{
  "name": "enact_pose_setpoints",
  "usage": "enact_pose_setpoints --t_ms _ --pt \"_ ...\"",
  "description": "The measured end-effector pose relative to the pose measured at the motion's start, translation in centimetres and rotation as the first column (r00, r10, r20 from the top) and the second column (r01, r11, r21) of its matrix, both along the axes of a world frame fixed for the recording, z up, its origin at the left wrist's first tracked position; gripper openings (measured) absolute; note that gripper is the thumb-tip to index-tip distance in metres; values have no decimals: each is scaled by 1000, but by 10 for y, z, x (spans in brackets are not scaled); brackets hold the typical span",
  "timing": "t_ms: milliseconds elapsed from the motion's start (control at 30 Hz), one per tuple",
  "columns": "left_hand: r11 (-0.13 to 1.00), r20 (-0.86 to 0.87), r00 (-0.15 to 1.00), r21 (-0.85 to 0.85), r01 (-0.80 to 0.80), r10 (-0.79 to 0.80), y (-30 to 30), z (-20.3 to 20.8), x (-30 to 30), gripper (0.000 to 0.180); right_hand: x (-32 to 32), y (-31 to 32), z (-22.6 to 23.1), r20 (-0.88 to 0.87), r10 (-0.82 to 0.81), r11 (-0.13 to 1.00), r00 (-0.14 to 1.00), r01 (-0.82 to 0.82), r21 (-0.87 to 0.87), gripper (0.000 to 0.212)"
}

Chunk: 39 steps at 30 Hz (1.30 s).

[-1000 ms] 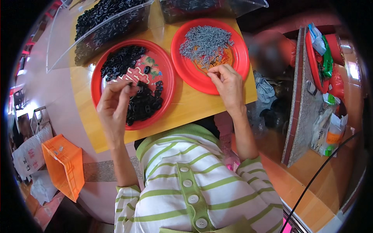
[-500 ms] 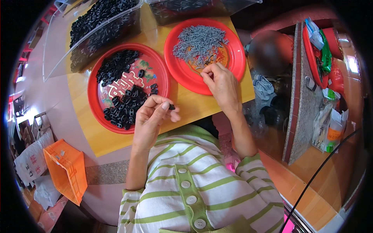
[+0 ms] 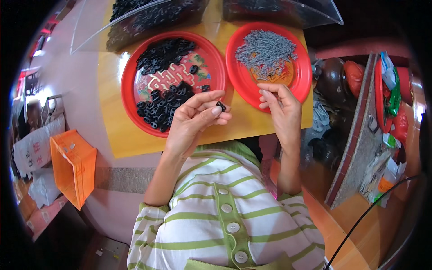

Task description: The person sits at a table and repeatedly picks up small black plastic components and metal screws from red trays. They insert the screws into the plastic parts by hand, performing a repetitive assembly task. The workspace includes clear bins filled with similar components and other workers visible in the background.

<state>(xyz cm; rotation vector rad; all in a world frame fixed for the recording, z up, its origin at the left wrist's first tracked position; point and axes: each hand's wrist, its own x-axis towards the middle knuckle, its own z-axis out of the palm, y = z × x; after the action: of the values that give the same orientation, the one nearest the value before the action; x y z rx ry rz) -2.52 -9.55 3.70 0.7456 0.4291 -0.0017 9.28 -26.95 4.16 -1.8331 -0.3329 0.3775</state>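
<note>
My left hand (image 3: 192, 122) is closed, thumb and fingers pinching a small black plastic piece with holes (image 3: 220, 106) above the table's near edge. Just right of it, my right hand (image 3: 285, 108) is pinched at the near rim of a red plate (image 3: 231, 58); whatever lies between its fingertips is too small to make out. Grey screws (image 3: 265, 48) are heaped on that plate. On the left, a second red plate (image 3: 128, 92) carries two heaps of similar black pieces (image 3: 157, 112), with a few loose ones between them.
Clear plastic bins of black pieces (image 3: 157, 24) stand at the back of the yellow table (image 3: 121, 146). An orange crate (image 3: 74, 166) sits low at the left. To the right are a stone-edged ledge (image 3: 353, 135) with bags and a dark round jar (image 3: 332, 76).
The head view has shifted, so the plates sit farther right and higher. My right hand has drawn back from the screws. The black piece in my left hand now shows its holes.
</note>
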Motion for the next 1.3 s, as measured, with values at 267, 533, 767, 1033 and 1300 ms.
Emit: enact_pose_setpoints --t_ms 267,533,767,1033,1300 --pt "984 50 997 -169 -53 62 4 2 -5 17 -20 25 15 -102 138 960 985 -108 260 10" --pt "967 76 993 -246 -67 88 14 -4 -14 16 -30 46 9 -186 294 875 938 -186 446 11" --pt "966 72 990 -239 -103 123 18 -7 -20 18 -34 64 7 -244 349 827 905 -175 535 11" --pt "985 39 991 -115 -126 131 19 5 -20 19 -40 70 6 -328 340 810 881 -97 579 11" --pt "989 25 990 -50 -139 141 19 4 -21 16 -39 70 6 -272 394 783 878 -166 600 9"
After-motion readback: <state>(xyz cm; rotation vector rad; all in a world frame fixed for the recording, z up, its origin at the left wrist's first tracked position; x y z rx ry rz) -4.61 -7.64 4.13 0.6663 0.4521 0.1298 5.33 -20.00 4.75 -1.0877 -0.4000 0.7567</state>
